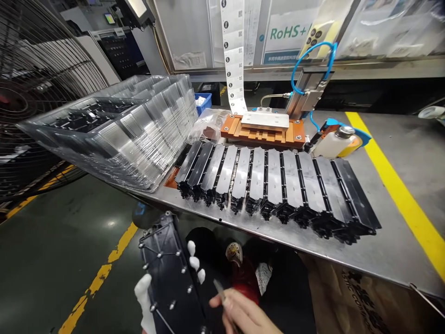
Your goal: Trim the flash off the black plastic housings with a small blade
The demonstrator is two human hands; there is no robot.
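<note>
My left hand [143,297], with white coverings on its fingertips, grips a long black plastic part [168,264] by its two long sides at the bottom of the view. Ribs and small round bosses show on the part's upward face. Beside its right edge, my right hand [245,311] is closed around a small thin blade [219,288], whose tip points up and left. Blade and part look slightly apart. On the bench, a row of similar black parts [255,174] lies side by side, their smooth faces upward and shining.
Stacked clear plastic trays [139,139] with black parts in the top one stand at the left. Behind the row is an orange fixture [229,127] with a pneumatic cylinder [306,93]. A white bottle [335,141] stands right; a fan [34,93] is far left.
</note>
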